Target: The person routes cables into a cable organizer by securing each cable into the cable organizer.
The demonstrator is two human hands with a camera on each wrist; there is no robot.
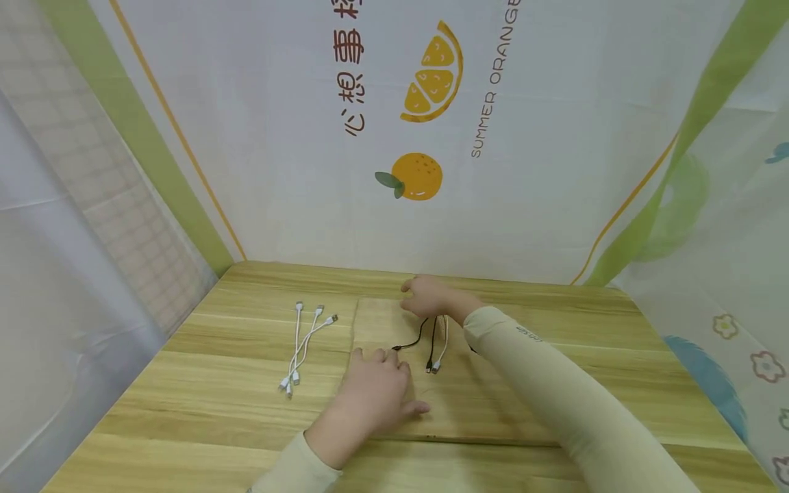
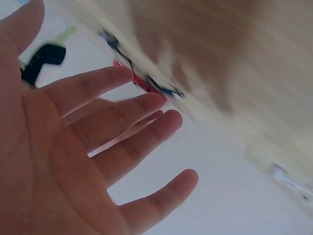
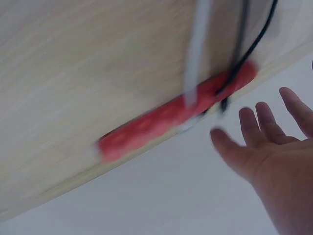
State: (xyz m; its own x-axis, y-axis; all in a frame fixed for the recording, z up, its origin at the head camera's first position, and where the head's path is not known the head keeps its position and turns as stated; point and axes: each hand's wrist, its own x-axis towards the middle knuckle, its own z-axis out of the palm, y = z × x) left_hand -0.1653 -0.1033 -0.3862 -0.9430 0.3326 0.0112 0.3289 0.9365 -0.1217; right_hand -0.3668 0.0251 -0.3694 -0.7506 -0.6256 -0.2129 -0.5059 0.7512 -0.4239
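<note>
My right hand [image 1: 428, 298] hovers at the far side of a thin wooden board, fingers loosely bent with nothing between them. Beside it in the right wrist view lies a red strip [image 3: 142, 134], crossed by a white cable [image 3: 196, 54] and black cables [image 3: 257, 41]; in the head view the strip is hidden by my hand and arm. Cable ends, one black [image 1: 429, 359] and one white [image 1: 440, 352], point toward me. My left hand [image 1: 376, 390] is over the board's near left part, its fingers spread and holding nothing. Another black cable end [image 1: 403, 346] lies just beyond its fingertips.
Several short white cables [image 1: 302, 349] lie crossed on the table [image 1: 216, 383], left of the board [image 1: 376, 322]. A white curtain [image 1: 296, 205] with orange prints hangs behind the table's far edge, and more cloth hangs at both sides.
</note>
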